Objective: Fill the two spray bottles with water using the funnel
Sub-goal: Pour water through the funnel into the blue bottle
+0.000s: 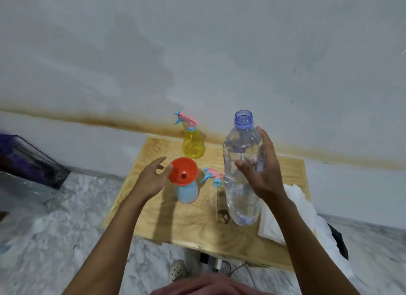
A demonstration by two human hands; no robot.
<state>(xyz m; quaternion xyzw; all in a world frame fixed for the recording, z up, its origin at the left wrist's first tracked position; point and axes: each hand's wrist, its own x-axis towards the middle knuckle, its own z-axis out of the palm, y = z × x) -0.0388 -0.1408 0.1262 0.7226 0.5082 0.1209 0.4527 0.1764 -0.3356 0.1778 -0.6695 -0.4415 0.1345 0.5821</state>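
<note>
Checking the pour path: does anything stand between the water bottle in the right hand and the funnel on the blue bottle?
Nothing visible does. The water bottle is uncapped, the funnel open; the detached spray head lies low between them, and the left hand is at the funnel's far side.

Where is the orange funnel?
In the head view, the funnel sits in the blue spray bottle mid-table, by the left hand, in front of the yellow spray bottle.

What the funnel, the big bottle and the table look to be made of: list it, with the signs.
The funnel: probably plastic, being opaque, smooth and evenly orange. The big bottle: thin clear plastic, glossy, with see-through ribbed walls and a threaded bluish neck. The table: light wood, perhaps plywood, with a swirling grain and a dull finish.
</note>
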